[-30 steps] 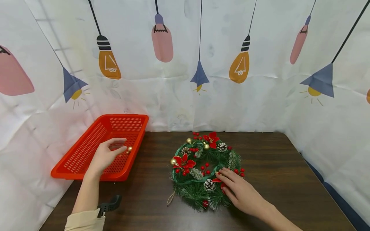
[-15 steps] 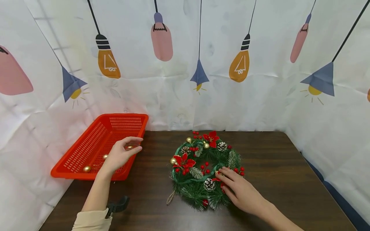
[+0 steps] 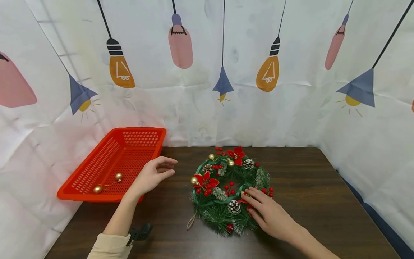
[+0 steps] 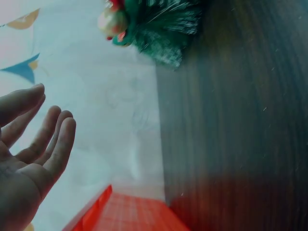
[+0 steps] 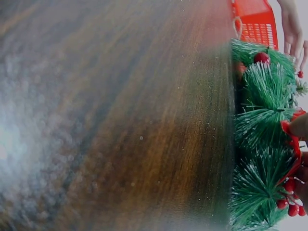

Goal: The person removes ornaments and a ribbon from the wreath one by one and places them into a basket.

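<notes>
A round green Christmas wreath [image 3: 216,217] lies on the table, decorated with red poinsettias, berries, pinecones and small gold balls. My right hand [image 3: 270,216] rests on its near right part, fingers extended over the foliage; in the right wrist view a fingertip touches a red petal [image 5: 286,127]. My left hand [image 3: 150,178] is raised in the air between the red basket [image 3: 72,197] and the wreath, its fingers loosely bent. The left wrist view shows nothing between those fingers. Inside the basket lie two gold balls, one near its front left [image 3: 97,189], with thin gold wire beside them.
The dark wooden table [image 3: 300,172] reaches back to a white curtain [image 3: 194,118] printed with lamps and bulbs. A twine loop [image 3: 191,223] sticks out from the wreath's near left edge. A dark strap with a black piece [image 3: 140,232] is on the left wrist.
My left hand has moved right, out over the basket's right rim toward the wreath. The two gold balls in the basket have come into sight. My right hand and the wreath stay put.
</notes>
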The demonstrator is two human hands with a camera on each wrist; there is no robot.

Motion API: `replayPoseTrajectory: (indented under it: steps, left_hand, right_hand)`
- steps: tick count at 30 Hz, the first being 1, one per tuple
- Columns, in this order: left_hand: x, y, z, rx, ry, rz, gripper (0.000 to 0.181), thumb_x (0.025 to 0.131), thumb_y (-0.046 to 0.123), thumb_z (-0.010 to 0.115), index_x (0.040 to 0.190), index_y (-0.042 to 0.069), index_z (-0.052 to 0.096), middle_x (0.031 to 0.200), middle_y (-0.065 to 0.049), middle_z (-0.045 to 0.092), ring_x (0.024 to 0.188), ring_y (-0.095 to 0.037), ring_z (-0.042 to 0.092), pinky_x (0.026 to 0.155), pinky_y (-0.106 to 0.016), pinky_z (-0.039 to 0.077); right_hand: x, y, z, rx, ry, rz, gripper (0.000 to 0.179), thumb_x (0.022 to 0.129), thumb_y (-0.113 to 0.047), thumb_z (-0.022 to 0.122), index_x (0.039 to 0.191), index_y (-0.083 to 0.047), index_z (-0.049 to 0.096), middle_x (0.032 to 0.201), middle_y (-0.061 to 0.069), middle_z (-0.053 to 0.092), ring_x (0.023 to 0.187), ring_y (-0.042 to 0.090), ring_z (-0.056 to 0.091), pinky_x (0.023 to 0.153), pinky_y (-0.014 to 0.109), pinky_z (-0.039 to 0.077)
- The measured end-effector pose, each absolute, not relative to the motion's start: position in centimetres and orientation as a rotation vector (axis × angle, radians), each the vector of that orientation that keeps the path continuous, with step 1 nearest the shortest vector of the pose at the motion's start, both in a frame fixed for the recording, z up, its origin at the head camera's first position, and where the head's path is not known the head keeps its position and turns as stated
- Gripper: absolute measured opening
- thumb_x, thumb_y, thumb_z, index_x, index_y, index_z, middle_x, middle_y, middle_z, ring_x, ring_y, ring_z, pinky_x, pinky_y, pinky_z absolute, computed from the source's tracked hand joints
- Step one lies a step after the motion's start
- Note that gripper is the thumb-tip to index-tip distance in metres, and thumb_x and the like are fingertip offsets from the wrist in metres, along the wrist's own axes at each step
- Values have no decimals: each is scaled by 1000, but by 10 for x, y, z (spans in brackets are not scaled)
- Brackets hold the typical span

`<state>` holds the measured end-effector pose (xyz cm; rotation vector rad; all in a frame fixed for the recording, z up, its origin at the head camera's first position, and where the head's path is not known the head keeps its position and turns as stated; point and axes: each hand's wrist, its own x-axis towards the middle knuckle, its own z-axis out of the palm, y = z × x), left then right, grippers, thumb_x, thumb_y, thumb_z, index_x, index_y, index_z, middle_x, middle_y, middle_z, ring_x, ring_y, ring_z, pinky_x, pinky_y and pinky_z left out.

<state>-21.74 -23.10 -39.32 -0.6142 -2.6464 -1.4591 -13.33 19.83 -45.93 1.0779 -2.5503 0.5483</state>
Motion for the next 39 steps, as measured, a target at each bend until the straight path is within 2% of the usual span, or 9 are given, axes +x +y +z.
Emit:
replayPoseTrajectory:
  steps: [4,13,21,28,34,39]
  left_hand:
    - [-221,-220,-400,-662,-2654,-1460,28,95,10,75,123,9,70,121,-6,68,107,-27,67,94,-44,55]
    - [-226,-201,-417,-768,-2667,-1541,26,94,6,75,120,10,72,118,-5,68,107,-28,66,90,-35,57]
    - [-230,-190,-430,-906,-2639,-1683,30,94,3,75,124,1,70,122,-17,66,108,-35,66,90,-41,57]
    - [-234,-187,-434,-1004,-2643,-1695,30,92,1,75,122,4,71,120,-10,65,108,-30,65,91,-39,57]
    - [-234,-185,-436,-1010,-2670,-1677,30,92,1,76,121,5,72,119,-7,66,106,-26,65,93,-46,55]
    - [-234,-185,-437,-998,-2703,-1626,28,93,5,76,120,8,73,116,-4,69,104,-23,67,93,-44,56]
  right_hand:
    - [-133,199,-459,1073,-2559,558,50,95,-12,75,143,-7,61,146,14,55,137,35,50,100,53,50]
    - [-133,199,-459,1070,-2589,552,49,96,-13,73,144,-7,60,148,14,54,139,35,48,101,54,49]
    - [-134,200,-458,1073,-2599,545,49,98,-13,71,145,-8,59,149,14,53,139,35,48,100,54,50]
    - [-135,199,-457,1080,-2608,537,49,98,-14,71,145,-8,59,149,14,53,139,36,47,100,54,50]
    - [-135,199,-457,1085,-2599,527,49,98,-14,72,145,-9,59,148,14,53,139,36,48,101,54,49]
    - [-134,200,-456,1080,-2606,527,49,97,-14,72,145,-8,59,148,14,53,138,36,48,101,54,50]
